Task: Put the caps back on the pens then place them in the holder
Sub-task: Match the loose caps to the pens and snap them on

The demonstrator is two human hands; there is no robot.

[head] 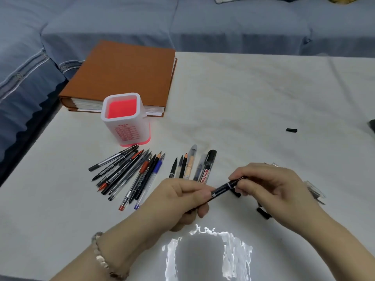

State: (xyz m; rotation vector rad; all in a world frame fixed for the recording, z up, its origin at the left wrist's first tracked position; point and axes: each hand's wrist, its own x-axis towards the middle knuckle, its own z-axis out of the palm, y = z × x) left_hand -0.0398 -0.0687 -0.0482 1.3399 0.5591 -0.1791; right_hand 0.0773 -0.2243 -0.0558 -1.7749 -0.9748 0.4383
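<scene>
Both hands on one black pen, lower centre.
We note the left hand gripping its barrel, the right hand pinching its right end; pen holder upright, left of centre.

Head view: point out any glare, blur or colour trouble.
In the head view, a ragged white glare patch sits on the table near the bottom edge; the holder glows oversaturated red inside; the clear pieces beside the right hand are smeared.
</scene>
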